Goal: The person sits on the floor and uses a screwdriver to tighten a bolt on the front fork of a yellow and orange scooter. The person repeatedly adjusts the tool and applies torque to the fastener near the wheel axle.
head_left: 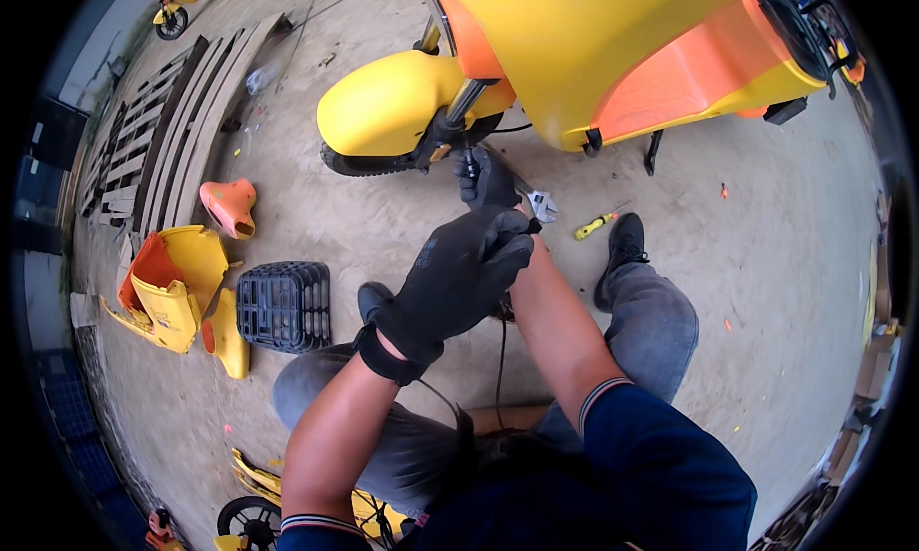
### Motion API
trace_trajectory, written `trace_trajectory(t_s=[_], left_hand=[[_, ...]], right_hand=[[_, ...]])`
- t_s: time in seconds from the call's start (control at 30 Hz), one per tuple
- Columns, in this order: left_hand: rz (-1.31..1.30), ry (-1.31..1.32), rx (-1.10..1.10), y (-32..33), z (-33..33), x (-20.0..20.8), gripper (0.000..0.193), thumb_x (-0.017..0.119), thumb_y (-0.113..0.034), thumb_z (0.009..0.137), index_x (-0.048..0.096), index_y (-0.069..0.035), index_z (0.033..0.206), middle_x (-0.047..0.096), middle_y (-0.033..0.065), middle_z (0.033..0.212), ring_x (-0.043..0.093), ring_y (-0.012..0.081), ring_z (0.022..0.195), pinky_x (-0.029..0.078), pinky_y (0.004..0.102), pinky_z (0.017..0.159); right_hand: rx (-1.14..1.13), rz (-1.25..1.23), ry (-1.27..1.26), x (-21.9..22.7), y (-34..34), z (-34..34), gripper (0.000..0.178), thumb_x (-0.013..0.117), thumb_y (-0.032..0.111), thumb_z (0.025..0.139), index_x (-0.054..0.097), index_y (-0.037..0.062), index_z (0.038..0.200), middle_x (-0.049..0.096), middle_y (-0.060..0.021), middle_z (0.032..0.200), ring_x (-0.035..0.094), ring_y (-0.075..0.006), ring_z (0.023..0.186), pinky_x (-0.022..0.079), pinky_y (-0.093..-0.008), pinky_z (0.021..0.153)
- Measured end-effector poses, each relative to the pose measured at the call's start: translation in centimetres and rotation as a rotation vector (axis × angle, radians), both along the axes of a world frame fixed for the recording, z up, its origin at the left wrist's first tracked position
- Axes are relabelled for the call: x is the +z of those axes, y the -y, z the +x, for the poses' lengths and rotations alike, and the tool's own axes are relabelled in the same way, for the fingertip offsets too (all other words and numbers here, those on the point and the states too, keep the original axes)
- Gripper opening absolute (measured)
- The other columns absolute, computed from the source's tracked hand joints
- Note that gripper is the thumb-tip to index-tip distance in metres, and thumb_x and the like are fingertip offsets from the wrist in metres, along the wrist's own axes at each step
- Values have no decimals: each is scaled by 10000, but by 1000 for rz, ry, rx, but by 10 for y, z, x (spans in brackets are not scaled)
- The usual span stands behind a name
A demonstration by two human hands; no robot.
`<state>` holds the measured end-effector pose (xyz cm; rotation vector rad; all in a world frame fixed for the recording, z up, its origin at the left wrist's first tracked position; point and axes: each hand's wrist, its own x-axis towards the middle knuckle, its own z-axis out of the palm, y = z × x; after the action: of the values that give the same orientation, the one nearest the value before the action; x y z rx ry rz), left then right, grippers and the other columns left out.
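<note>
My left hand, in a black work glove, is closed at my right wrist, its fingertips pinching the cuff of the right glove. Beyond it my right hand, also gloved in black, has its fingers curled beside the lower front fork of a yellow and orange scooter. What the right fingers hold is mostly hidden. The silver head of an adjustable wrench shows beside the right wrist; its handle runs behind that hand, and I cannot tell whether it is gripped. Above is the yellow front fender over the black tyre.
A yellow screwdriver lies on the concrete near my right shoe. To the left are a black plastic basket, yellow body panels, an orange part and wooden pallets. Another wheel shows at lower left.
</note>
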<state>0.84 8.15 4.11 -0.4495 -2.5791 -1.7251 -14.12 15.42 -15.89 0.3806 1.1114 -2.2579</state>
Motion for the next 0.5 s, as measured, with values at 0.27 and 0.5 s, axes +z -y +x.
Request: trace_trajectory(t_s=[0.27, 0.5], left_hand=[[142, 194, 0, 0, 3, 4, 218, 588, -75, 862, 583, -7, 1070, 617, 30, 894, 535, 77, 781, 461, 245, 714], [115, 173, -19, 1, 3, 1, 224, 592, -93, 871, 577, -9, 1078, 619, 38, 887, 542, 89, 788, 463, 251, 730]], right_hand=[[13, -350, 52, 19, -17, 23, 236, 559, 180, 916, 577, 10, 1078, 624, -94, 908, 559, -144, 750, 470, -243, 677], [98, -197, -80, 2, -23, 16, 175, 583, 122, 893, 589, 29, 1041, 627, -75, 857, 544, -112, 695, 450, -218, 612]])
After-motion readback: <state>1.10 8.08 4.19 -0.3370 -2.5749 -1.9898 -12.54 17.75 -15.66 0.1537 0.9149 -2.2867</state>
